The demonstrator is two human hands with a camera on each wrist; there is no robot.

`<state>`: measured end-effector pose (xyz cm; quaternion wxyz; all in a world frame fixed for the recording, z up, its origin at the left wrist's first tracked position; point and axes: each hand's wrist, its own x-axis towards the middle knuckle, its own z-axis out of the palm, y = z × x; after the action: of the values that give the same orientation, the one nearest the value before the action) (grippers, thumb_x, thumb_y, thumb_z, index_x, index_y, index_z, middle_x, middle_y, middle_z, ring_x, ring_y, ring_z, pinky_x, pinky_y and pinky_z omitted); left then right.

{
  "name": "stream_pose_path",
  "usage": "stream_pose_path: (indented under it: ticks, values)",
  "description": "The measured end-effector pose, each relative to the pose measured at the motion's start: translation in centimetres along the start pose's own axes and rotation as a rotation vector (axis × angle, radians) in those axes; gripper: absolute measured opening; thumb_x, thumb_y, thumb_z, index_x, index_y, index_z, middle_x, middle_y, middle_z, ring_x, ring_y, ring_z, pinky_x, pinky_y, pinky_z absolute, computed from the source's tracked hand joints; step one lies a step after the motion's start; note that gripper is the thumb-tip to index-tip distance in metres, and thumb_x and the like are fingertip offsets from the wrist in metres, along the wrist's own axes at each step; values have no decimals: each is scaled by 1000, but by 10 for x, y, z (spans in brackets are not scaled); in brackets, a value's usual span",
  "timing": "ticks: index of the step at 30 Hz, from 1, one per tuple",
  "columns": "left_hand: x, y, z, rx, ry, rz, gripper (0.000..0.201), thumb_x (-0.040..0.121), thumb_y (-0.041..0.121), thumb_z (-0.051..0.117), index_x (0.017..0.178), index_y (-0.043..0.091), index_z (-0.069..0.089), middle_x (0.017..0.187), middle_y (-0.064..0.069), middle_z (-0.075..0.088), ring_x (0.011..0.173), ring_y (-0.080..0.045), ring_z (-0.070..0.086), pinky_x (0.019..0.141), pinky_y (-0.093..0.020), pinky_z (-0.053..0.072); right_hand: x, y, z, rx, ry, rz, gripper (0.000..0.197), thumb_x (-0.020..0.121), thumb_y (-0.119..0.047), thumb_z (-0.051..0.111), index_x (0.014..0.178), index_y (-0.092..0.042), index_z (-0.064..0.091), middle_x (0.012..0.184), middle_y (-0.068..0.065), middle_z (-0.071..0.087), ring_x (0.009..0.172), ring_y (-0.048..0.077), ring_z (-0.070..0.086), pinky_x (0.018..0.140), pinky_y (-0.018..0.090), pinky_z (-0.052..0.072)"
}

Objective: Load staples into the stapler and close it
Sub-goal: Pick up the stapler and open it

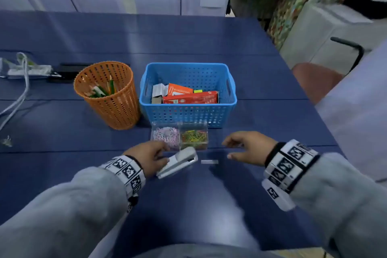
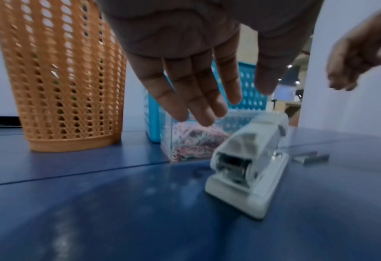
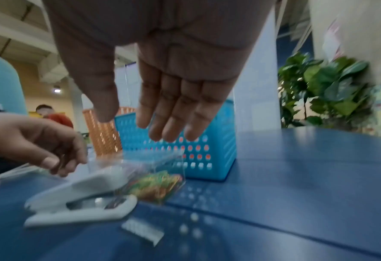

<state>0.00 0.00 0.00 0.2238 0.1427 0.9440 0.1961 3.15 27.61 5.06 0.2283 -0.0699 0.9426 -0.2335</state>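
Scanning from the left, I pass the orange perforated plastic pen cup (image 1: 107,94) and reach my left hand (image 1: 149,158), which hovers over the rear of the small white plastic stapler (image 1: 178,164). In the left wrist view its fingers (image 2: 198,98) hang straight and slightly spread above the stapler, holding nothing; from the head view I cannot tell whether the thumb brushes the casing. The stapler lies flat on the blue tabletop (image 1: 188,205), just in front of the clear plastic box of pink paper clips (image 1: 165,135) and its twin with the coloured rubber bands (image 1: 194,137), behind which stands the blue perforated plastic basket (image 1: 188,111). Its top arm sits low over the base with only a narrow mouth at the front, so I judge it is not opened for loading. Just beside its nose, apart from it, the short silver strip of staples (image 1: 209,161) rests on the tabletop, untouched. Further right, my right hand (image 1: 247,147) floats above and beyond the strip, fingers loosely extended and empty. As I read it, nothing of the task is done: the stapler has yet to be opened, the strip picked up and seated, and the top pressed shut.
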Motion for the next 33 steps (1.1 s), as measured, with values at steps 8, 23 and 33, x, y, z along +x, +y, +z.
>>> stream_pose_path:
  ticks: [8, 23, 33]
  values:
    - [33, 10, 26, 269, -193, 4, 57, 70, 51, 62, 121, 29, 47, 125, -2, 59, 112, -26, 55, 92, -38, 49, 58, -22, 49, -64, -122, -28, 48, 79, -22, 69, 123, -18, 50, 124, 7, 62, 113, 22, 57, 99, 34, 46]
    - [11, 13, 16, -285, -36, 105, 29, 69, 15, 66, 92, 29, 55, 94, -4, 63, 87, -23, 58, 78, -31, 48, 72, -33, 81, -184, -153, -107, 41, 77, -23, 70, 115, -11, 57, 117, 13, 58, 107, 31, 55, 89, 38, 47]
    - [-23, -39, -13, -491, 123, 75, 29, 49, 35, 58, 78, 35, 52, 83, 22, 66, 71, -3, 60, 66, -10, 47, 72, -31, 83, -219, -152, -129, 38, 80, -24, 68, 114, -10, 56, 120, 11, 56, 108, 28, 53, 90, 35, 46]
